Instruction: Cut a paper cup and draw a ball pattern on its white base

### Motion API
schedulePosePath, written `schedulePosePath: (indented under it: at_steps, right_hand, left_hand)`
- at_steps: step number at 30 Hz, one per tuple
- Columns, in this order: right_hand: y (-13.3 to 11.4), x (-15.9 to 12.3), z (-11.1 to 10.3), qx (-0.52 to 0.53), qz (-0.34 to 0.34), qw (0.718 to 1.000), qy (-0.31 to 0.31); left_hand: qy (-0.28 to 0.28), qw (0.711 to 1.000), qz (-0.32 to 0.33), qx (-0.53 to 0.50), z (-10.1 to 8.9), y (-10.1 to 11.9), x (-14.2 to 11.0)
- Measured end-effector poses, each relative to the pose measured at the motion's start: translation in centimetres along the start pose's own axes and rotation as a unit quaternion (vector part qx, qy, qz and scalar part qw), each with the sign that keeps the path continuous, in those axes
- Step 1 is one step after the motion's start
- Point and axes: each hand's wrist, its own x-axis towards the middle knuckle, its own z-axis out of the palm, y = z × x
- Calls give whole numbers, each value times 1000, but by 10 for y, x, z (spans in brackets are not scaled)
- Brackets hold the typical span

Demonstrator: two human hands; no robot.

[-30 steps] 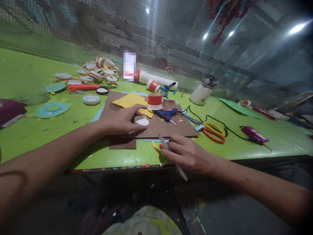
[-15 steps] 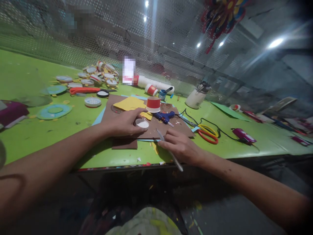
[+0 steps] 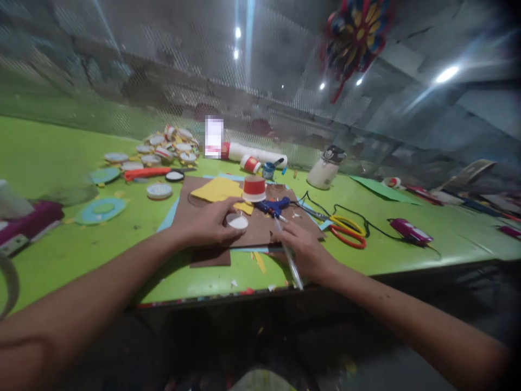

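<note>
My left hand (image 3: 211,224) has its thumb and fingers closed round a small round white cup piece (image 3: 237,222), its pale opening facing up, low over brown cardboard (image 3: 260,237). In my right hand (image 3: 303,247) is a slim, silvery pointed tool (image 3: 292,262), slanting away from me; its exact kind is unclear. Just beyond its tip lies a blue glue gun (image 3: 272,207). A red and white paper cup piece (image 3: 254,189) stands beside the glue gun. Yellow paper (image 3: 217,190) rests on the cardboard past my left hand.
Orange-handled scissors (image 3: 148,172) and a heap of paper discs (image 3: 175,145) lie at the back left. To the right are yellow and red scissors (image 3: 348,231), a black cord and a purple box (image 3: 411,231). A whitish jar (image 3: 323,171) stands behind.
The camera view has shifted, so the table sits lower. My right hand has moved the tool's tip forward, nearer the glue gun. My left hand still holds the white cup piece.
</note>
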Motion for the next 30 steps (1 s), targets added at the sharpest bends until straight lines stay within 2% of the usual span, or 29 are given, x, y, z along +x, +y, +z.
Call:
schedulePosePath:
  at_steps: [10, 14, 19, 25, 28, 30]
  right_hand:
    - [-6, 1, 18, -16, -22, 997, 77]
    - [-8, -3, 15, -1, -25, 997, 72]
    - [-8, -6, 6, 49, -6, 998, 25]
    - [-8, 4, 17, -45, -92, 991, 81]
    - [-8, 5, 19, -52, -89, 992, 76]
    - [-8, 3, 16, -22, -64, 996, 61]
  left_hand:
    - [18, 1000, -5, 16, 1, -6, -3]
    - [14, 1000, -17, 9, -1, -3, -4]
    - [16, 1000, -27, 0, -2, 1, -4]
    - [18, 999, -36, -7, -2, 4, -4]
    - [9, 999, -46, -22, -4, 6, -3]
    - [4, 998, -53, -33, -5, 7, -3]
